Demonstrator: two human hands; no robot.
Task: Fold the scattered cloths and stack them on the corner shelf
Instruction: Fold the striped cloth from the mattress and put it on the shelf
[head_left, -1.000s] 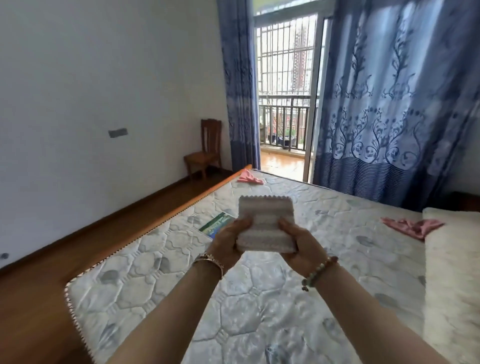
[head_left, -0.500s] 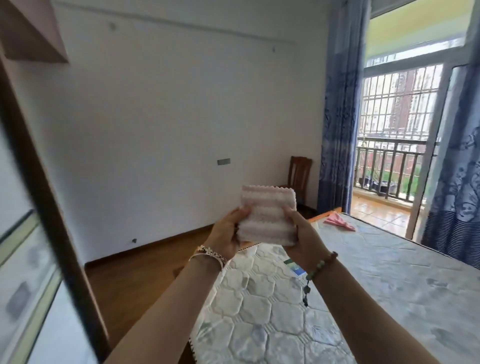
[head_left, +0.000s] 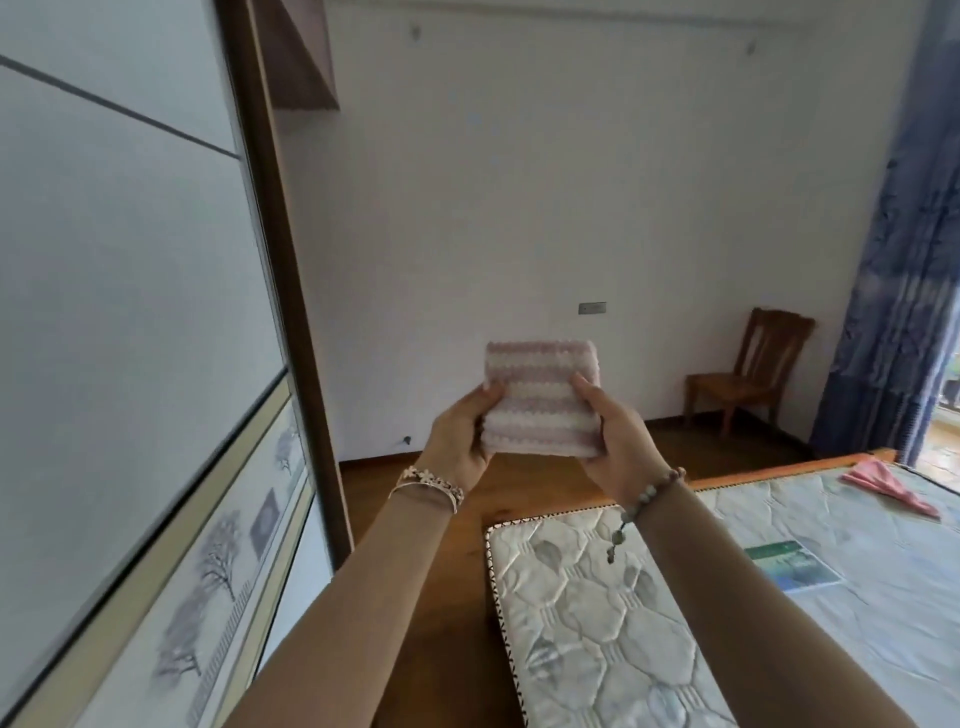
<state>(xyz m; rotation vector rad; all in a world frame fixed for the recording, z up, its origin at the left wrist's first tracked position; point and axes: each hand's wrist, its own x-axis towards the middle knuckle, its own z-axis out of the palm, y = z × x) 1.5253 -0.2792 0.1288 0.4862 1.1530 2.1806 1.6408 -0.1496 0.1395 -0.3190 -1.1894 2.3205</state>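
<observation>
**Folded striped cloth carried in both hands toward the wall side of a bedroom**

At far left stands a tall wardrobe (head_left: 130, 312) with pale sliding panels and a dark wooden frame. Above its edge juts the brown underside of a shelf (head_left: 301, 57), high in the corner; this is probably where the cloth is headed.

In the centre, both arms reach forward at chest height. The left hand (head_left: 460, 441), a flowered bracelet at its wrist, and the right hand (head_left: 618, 441), wearing a bead bracelet, clasp a folded cloth (head_left: 540, 400) with pink and white stripes. Each grip is narrow: thumb on the near face, fingers curled behind the side edges. Holding both sides likely keeps the folded layers squared and stops them springing open while carried.

Lower right lies a bare quilted mattress (head_left: 597, 623), with a green booklet (head_left: 789, 564) on it. Farther right, near the bed's far corner, an unfolded pink cloth (head_left: 888, 483) waits, so the task seems partly done. A wooden chair (head_left: 748, 374) and blue curtain (head_left: 893, 260) stand beyond.
</observation>
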